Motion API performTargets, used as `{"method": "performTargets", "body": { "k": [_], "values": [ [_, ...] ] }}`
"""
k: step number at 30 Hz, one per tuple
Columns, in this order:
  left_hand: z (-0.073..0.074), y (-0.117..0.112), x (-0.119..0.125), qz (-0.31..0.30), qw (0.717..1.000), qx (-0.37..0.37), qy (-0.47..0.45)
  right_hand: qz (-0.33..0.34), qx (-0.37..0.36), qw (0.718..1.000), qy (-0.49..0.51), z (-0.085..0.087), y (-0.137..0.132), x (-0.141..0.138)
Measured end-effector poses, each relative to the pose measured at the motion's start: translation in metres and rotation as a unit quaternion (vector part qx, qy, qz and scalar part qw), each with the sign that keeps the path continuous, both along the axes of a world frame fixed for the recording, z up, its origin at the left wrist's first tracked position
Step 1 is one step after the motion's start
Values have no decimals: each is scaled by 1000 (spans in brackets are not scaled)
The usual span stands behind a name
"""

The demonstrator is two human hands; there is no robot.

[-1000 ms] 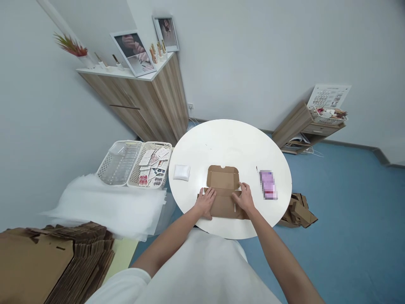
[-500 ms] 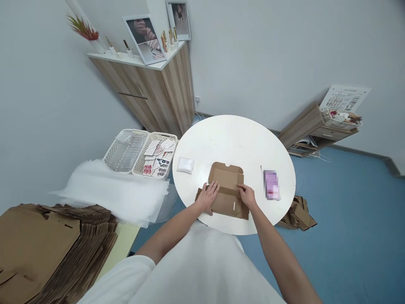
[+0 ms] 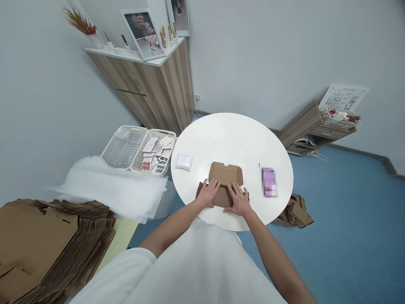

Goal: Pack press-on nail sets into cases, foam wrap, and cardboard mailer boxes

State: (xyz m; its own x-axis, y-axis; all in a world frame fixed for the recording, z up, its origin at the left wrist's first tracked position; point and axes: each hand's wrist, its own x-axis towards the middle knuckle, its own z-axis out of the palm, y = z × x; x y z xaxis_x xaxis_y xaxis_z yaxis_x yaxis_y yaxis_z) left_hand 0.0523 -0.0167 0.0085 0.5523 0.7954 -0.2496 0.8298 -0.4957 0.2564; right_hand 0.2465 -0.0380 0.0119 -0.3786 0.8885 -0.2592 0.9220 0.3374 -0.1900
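A brown cardboard mailer box (image 3: 225, 174) lies part-folded near the front of the round white table (image 3: 234, 135). My left hand (image 3: 209, 194) rests on its left side, fingers stretched forward over the cardboard. On the right side, my right hand (image 3: 238, 200) lies palm down with its fingers spread, pressing the near panel. The box's far panel and rounded flap stand beyond my fingertips. To the left on the table is a small white packet (image 3: 184, 162); to the right lies a purple item (image 3: 268, 182), blurred out.
At the left, a stack of flat cardboard boxes (image 3: 38, 240) sits beside white foam sheets (image 3: 110, 185). Behind these stand a basket of cards (image 3: 155, 152) and a basket of clear cases (image 3: 125, 147). Folded cardboard (image 3: 297, 212) is on the floor right of the table.
The box's near panel has been folded up and away from me, so the slotted part no longer shows. My right hand has moved left from the box's right edge and spread its fingers.
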Motion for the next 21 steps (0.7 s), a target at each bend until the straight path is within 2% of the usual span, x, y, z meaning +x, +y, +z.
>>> {"method": "performTargets", "body": {
  "k": [2,4,6,8,10,13,15,17,21],
  "values": [
    [1,-4,-4,9,1000,14,-4,11,-4,1000,-16,-2,-1,0],
    [0,-11,-10,54,998,25,-10,8,9,1000,-16,-5,-1,0],
    [-2,-20,-17,155,987,21,-18,3,21,1000,-8,-8,0,-1],
    [-6,-29,-25,289,957,-7,-35,-2,25,1000,1,-11,0,-2],
    [-9,-35,-31,374,922,-51,-81,-8,23,1000,8,-13,0,-3],
    [-11,-36,-34,375,900,-102,-196,-12,19,1000,19,-15,0,-3],
    [-8,-32,-31,376,886,-106,-252,-10,18,999,28,-16,0,-3],
    [-4,-27,-26,391,874,-98,-272,-7,15,999,38,-18,-1,-2],
    [5,-22,-13,391,874,-90,-274,-9,15,998,55,-19,-2,-2]
  ]
}}
